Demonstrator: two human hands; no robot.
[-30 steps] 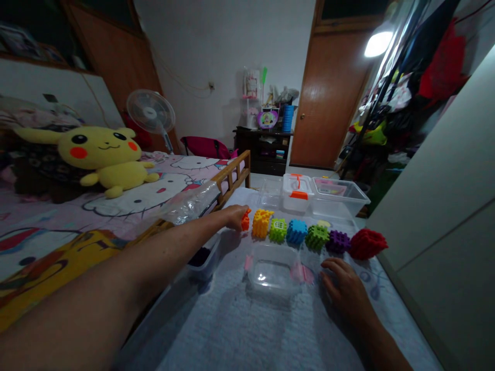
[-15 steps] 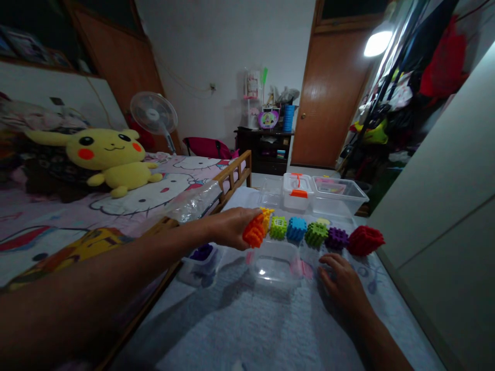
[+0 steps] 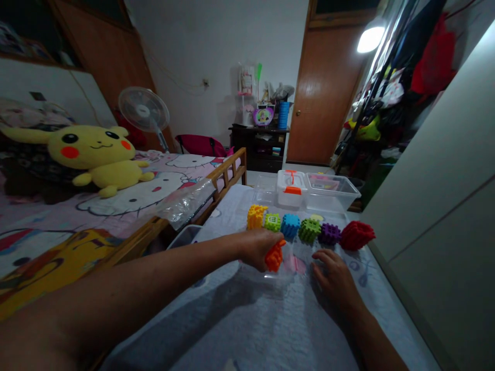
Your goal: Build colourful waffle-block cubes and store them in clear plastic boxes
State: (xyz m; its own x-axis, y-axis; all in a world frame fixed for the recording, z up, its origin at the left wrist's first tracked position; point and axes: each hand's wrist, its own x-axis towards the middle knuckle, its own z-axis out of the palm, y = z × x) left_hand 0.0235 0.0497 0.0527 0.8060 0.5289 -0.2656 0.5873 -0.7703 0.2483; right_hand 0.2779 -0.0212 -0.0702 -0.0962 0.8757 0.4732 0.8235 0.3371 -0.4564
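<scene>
My left hand (image 3: 258, 249) is closed around a stack of orange toy blocks (image 3: 274, 256) with bumpy edges. It holds them over a clear plastic box (image 3: 266, 277), whose pink side clip (image 3: 295, 264) shows on the right. Whether the blocks touch the box floor is hidden. To the right of the box, my right hand (image 3: 334, 273) is empty, with fingers slightly bent and apart. Behind both hands stand grouped blocks in a row: yellow (image 3: 256, 216), light green (image 3: 273, 221), blue (image 3: 290, 225), green (image 3: 310, 230), purple (image 3: 330, 234) and red (image 3: 358, 235).
At the far end of the cloth-covered surface (image 3: 286, 330) are a lidded box with orange clips (image 3: 292, 189) and a clear open bin (image 3: 332, 191). Another clear container (image 3: 187, 236) sits left, partly behind my forearm. A wooden bed rail (image 3: 228, 178) borders the left, a pale cabinet (image 3: 444, 206) the right.
My left hand has carried the orange blocks rightward and down, away from the yellow blocks to above the clear box. My right hand stays beside the box. The view has shifted slightly.
</scene>
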